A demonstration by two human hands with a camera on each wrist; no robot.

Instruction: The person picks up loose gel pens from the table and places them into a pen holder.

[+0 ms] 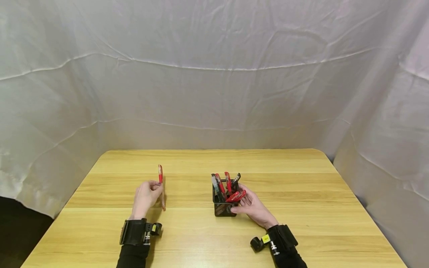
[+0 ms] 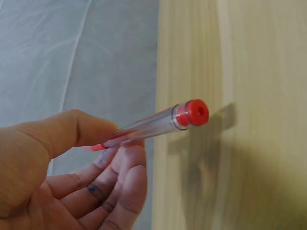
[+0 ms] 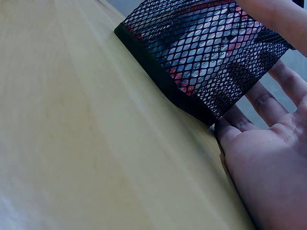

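My left hand (image 1: 146,196) pinches a red pen (image 1: 160,174) between thumb and fingers, over the left part of the table. In the left wrist view the clear barrel and red end plug of that pen (image 2: 158,123) point toward the camera. My right hand (image 1: 253,207) grips a black mesh pen holder (image 1: 223,209) from its right side, thumb on the near wall and fingers behind. Several pens with red and black caps stand in the holder, and some red ones (image 1: 237,196) lean to the right. Through the mesh (image 3: 206,52) in the right wrist view, the pen barrels show.
The wooden table (image 1: 301,186) stretches out under both hands. Grey-white cloth (image 1: 214,96) hangs behind it and along its sides. A black camera on a strap (image 1: 259,243) sits at the right wrist, and another (image 1: 155,228) at the left.
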